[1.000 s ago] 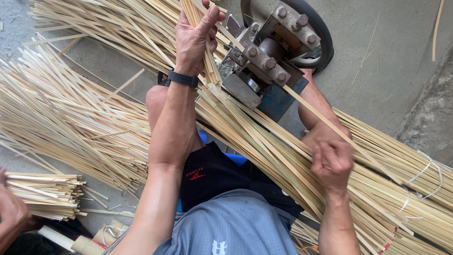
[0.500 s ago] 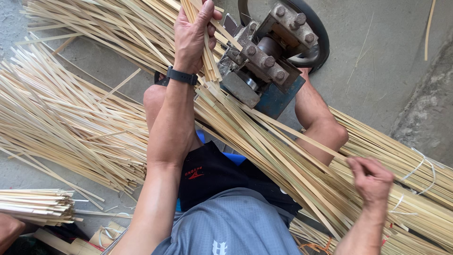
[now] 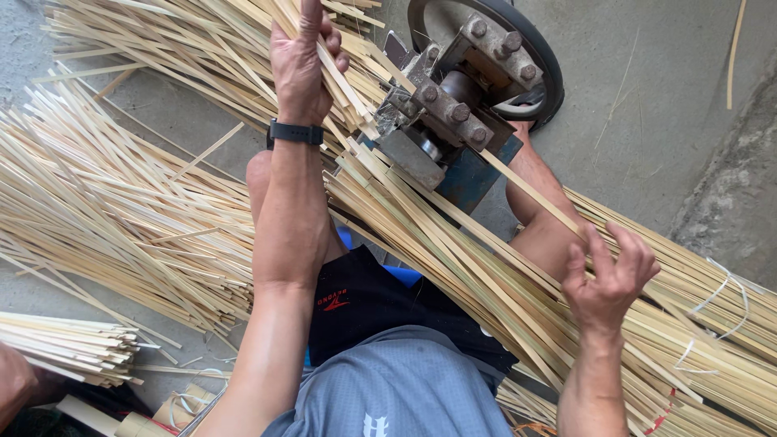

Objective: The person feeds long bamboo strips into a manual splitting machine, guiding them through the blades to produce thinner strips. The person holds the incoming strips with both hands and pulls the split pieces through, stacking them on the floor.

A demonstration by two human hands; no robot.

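- Sitting low on the grey concrete floor [image 3: 647, 97], the person wears a blue-grey shirt [image 3: 405, 388] and black shorts [image 3: 364, 299], nearest the camera.
- Another person's hand [image 3: 12, 384] shows at the lower left edge, beside a tied bundle of pale cut strips [image 3: 73, 348].
- The right hand [image 3: 607, 279] is half open, fingers curled around one long thin pale bamboo strip [image 3: 526, 190] that slants up toward the machine; the pinch looks loose.
- Under that hand a thick sheaf of long bamboo strips [image 3: 486, 283] lies across the lap, running to the lower right corner of the floor.
- The left hand [image 3: 303, 61], black watch [image 3: 295, 132] at the wrist, is closed around a fistful of split strips [image 3: 348, 65] on the machine's far side.
- A grey bolted steel splitting machine with a black wheel [image 3: 461, 97] stands between the knees.
- Risk, as I judge it: the loose strip could skew at the rollers, and splintered edges could cut bare fingers held so near the steel.
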